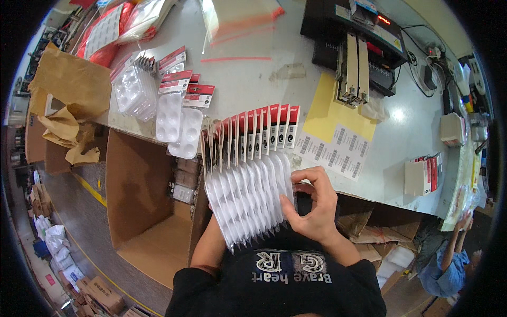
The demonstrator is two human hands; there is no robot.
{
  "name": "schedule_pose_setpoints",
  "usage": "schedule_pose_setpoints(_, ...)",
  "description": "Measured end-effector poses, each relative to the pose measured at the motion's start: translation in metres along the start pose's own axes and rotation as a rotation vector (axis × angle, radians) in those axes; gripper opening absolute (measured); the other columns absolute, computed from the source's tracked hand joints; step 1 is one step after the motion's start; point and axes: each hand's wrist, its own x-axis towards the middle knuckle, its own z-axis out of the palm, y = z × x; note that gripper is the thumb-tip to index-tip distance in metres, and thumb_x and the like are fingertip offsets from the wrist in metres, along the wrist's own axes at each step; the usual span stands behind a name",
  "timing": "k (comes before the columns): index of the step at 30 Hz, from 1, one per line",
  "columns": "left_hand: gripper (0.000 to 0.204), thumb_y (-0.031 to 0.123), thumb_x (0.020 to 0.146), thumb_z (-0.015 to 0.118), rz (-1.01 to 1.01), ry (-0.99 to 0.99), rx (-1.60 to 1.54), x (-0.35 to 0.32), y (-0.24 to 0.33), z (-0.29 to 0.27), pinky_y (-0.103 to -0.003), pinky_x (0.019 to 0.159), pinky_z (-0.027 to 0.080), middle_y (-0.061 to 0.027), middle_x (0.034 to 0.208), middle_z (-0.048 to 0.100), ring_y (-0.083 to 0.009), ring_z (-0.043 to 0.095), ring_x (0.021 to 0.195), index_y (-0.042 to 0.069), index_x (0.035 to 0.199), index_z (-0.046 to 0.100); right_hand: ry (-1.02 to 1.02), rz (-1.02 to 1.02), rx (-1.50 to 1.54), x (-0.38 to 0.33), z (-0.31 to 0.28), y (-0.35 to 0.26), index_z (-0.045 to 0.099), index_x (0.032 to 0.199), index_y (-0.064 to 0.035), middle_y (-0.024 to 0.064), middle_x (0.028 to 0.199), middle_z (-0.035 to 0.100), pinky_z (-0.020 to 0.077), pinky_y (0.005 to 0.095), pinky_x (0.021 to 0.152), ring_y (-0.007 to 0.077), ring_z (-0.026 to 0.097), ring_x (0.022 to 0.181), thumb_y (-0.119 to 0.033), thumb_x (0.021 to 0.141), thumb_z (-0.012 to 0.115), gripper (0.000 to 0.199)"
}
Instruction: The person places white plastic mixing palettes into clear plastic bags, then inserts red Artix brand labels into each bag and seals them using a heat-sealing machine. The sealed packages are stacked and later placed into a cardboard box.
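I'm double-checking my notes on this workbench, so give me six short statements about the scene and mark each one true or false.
1. The right hand touches the row of clear plastic packs with rounded wells. True.
2. The packs' flat printed cards are green. False: they are mainly red and white.
3. The boxy black machine has a lit red display. True.
4. The yellow-and-white barcode label sheet is on the floor. False: it lies on the smooth grey table.
5. An open brown cardboard box stands left of the held packs. True.
6. The person's shirt is plain white. False: it is black with pale print.
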Motion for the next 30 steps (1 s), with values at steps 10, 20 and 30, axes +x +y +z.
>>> schedule_pose_setpoints(10, 0.097, 0.045, 0.061, 0.069, 0.007, -0.013, -0.022, -0.003, 0.005, 0.001, -0.044, 0.106, 0.035, -0.0148, 0.138, 0.042, -0.0292, 0.042, 0.126, 0.003, 0.14, 0.031, 0.014, -0.277, -0.338, -0.002, 0.003, 0.006, 0.066, 0.103, -0.0164, 0.0137, 0.119, 0.046, 0.0583, 0.0304, 0.066, 0.0282, 0.054, 0.103, 0.005, 0.064, 0.072, 0.045)
schedule_pose_setpoints(20, 0.095, 0.05, 0.065, 0.064, -0.008, -0.038, -0.02, 0.0, 0.005, 0.005, -0.044, 0.107, 0.034, -0.015, 0.139, 0.041, -0.0293, 0.041, 0.128, 0.004, 0.141, 0.03, -0.158, -0.301, -0.345, 0.003, -0.011, 0.001, 0.068, 0.092, -0.0115, 0.0199, 0.126, 0.045, 0.0562, 0.0331, 0.065, 0.0349, 0.051, 0.113, -0.001, 0.062, 0.069, 0.032)
schedule_pose_setpoints(30, 0.078, 0.054, 0.084, 0.048, 0.025, -0.133, 0.073, 0.009, 0.015, 0.026, -0.042, 0.109, 0.033, -0.0136, 0.142, 0.038, -0.0279, 0.039, 0.13, 0.006, 0.142, 0.03, -0.024, -0.143, -0.307, 0.003, -0.008, -0.008, 0.067, 0.086, -0.0124, 0.0208, 0.127, 0.045, 0.0559, 0.0355, 0.065, 0.0359, 0.055, 0.107, -0.012, 0.062, 0.075, 0.026)
